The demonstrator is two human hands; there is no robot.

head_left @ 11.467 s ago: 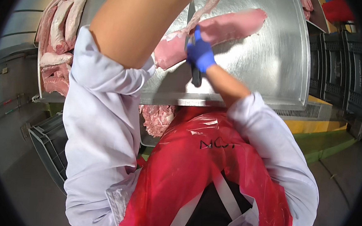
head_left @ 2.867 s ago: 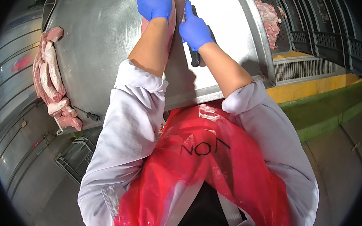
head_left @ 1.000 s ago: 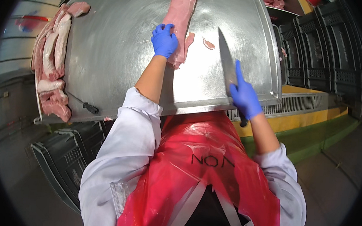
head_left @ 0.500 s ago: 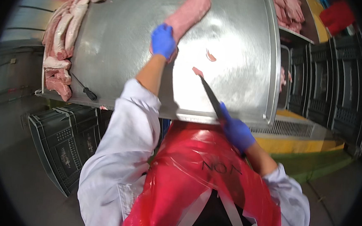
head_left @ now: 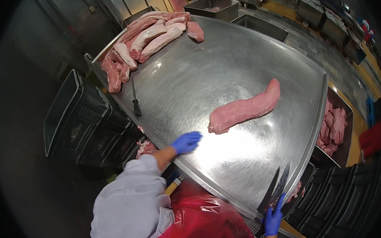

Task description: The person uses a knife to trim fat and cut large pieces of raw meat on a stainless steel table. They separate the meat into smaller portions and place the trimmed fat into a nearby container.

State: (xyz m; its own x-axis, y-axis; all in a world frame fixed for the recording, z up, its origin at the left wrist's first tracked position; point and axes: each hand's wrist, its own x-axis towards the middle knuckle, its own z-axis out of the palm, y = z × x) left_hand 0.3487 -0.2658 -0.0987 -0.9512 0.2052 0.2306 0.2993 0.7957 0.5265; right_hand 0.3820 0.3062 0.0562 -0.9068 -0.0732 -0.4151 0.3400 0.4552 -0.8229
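Observation:
A long pink cut of meat [head_left: 245, 108] lies alone near the middle of the steel table [head_left: 211, 63]. My left hand [head_left: 186, 142], in a blue glove, rests flat on the table near its front edge, just short of the meat's near end, holding nothing. My right hand [head_left: 273, 218], also gloved in blue, is at the table's right front edge and grips a dark-bladed knife [head_left: 274, 191] that points up and away from me.
Several pink meat strips [head_left: 144, 40] are piled at the table's far left. A thin black-handled tool [head_left: 135, 100] lies beside them. Black crates [head_left: 83, 121] stand left of the table. A bin of meat [head_left: 334, 128] sits at the right, and steel tubs [head_left: 212, 5] stand behind.
My left hand has come off the meat and drawn back to the front edge. My right hand with the knife has swung out past the table's right front edge. The view has turned left.

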